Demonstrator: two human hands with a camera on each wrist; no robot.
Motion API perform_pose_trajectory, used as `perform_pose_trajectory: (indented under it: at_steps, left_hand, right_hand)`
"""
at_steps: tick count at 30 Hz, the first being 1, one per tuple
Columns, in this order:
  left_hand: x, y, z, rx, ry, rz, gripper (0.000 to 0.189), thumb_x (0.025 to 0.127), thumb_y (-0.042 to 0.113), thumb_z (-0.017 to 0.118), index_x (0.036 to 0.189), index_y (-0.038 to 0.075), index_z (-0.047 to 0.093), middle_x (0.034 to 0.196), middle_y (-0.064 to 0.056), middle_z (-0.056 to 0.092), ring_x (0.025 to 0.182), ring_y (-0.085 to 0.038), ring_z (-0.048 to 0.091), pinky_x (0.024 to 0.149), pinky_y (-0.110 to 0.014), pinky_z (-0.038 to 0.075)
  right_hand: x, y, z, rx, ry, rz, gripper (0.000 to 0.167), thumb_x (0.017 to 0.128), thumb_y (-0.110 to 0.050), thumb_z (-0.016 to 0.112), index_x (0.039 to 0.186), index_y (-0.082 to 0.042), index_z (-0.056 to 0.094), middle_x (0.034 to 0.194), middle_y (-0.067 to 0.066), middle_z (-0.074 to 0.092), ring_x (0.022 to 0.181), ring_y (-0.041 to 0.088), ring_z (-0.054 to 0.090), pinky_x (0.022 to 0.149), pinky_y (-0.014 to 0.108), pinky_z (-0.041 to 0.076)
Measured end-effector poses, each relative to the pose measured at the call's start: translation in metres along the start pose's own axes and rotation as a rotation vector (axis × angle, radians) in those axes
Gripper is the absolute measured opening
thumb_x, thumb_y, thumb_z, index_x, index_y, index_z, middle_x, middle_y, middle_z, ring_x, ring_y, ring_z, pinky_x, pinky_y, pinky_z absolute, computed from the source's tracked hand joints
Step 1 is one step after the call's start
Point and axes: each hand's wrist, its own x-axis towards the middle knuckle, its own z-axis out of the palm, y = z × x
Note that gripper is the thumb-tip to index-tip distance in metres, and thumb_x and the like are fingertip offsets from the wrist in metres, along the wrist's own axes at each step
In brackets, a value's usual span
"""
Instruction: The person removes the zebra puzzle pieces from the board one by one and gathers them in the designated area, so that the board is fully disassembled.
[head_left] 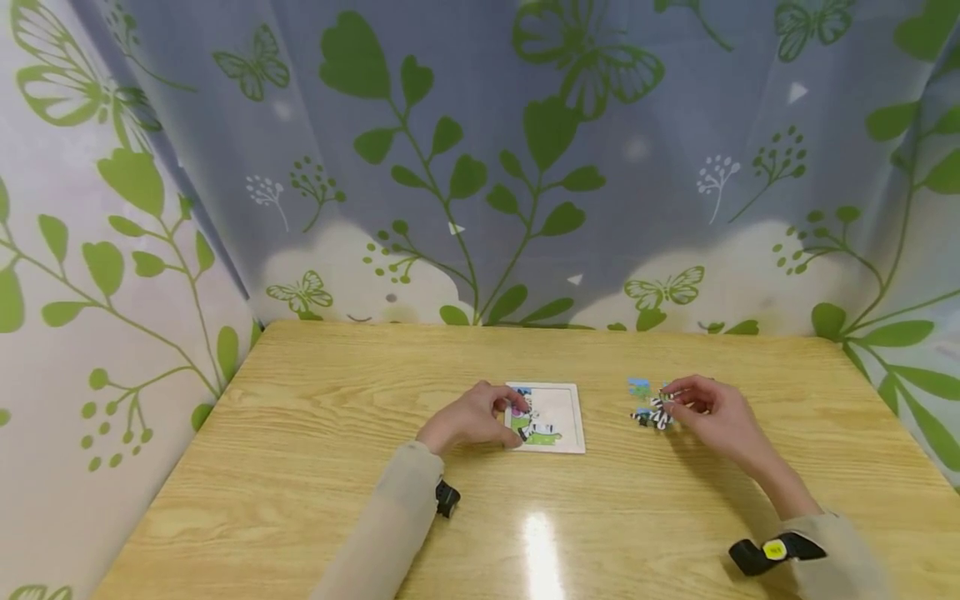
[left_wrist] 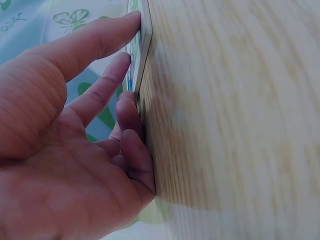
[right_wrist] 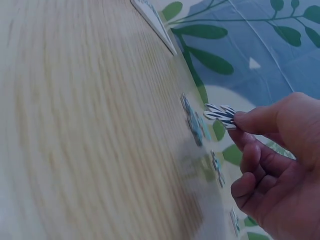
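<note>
A square white puzzle tray [head_left: 580,425] lies flat on the table, with zebra-picture pieces [head_left: 542,435] fitted along its left and lower parts and pale bare backing at its upper right. My left hand [head_left: 474,414] rests at the tray's left side. Its thumb [left_wrist: 112,37] lies straight on the tray's edge, the index finger reaches over the picture, and the remaining fingers bend down by the table. My right hand [head_left: 716,414] pinches a black-and-white striped puzzle piece [right_wrist: 218,115] between thumb and fingertips, lifted over the loose pieces [head_left: 639,388].
Several loose puzzle pieces [right_wrist: 194,122] lie on the wooden table [head_left: 315,467] to the right of the tray. Patterned cloth [head_left: 480,167] hangs along the table's back and sides. Small black cameras [head_left: 447,498] are strapped at both wrists.
</note>
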Motion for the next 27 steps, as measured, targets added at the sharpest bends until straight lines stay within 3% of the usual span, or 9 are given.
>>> perform_pose_trajectory:
  at_steps: [8, 16, 27]
  left_hand:
    - [0.000, -0.002, 0.001, -0.028, -0.003, -0.007, 0.041, 0.079, 0.013, 0.086, 0.116, 0.021, 0.069, 0.114, -0.007, 0.046, 0.100, -0.021, 0.041, 0.084, -0.037, 0.036]
    - [0.002, -0.005, 0.000, -0.020, -0.002, -0.005, 0.040, 0.080, 0.015, 0.086, 0.114, 0.022, 0.068, 0.113, -0.006, 0.045, 0.100, -0.022, 0.040, 0.082, -0.038, 0.035]
    - [0.001, -0.002, 0.000, -0.011, -0.008, -0.001, 0.041, 0.080, 0.014, 0.086, 0.116, 0.022, 0.069, 0.115, -0.007, 0.046, 0.101, -0.022, 0.040, 0.083, -0.037, 0.035]
  right_hand:
    - [-0.007, 0.017, -0.012, -0.027, 0.006, -0.012, 0.020, 0.098, -0.015, 0.069, 0.115, -0.006, 0.070, 0.098, 0.016, 0.075, 0.071, 0.007, 0.063, 0.056, 0.026, 0.047]
    - [-0.009, 0.024, -0.018, -0.110, -0.042, -0.018, 0.020, 0.097, -0.014, 0.070, 0.114, -0.003, 0.070, 0.095, 0.014, 0.074, 0.067, 0.005, 0.062, 0.055, 0.026, 0.048]
    - [-0.005, 0.035, -0.018, -0.199, -0.038, -0.007, 0.017, 0.096, -0.018, 0.072, 0.109, -0.007, 0.072, 0.093, 0.007, 0.073, 0.076, 0.003, 0.061, 0.063, 0.024, 0.048]
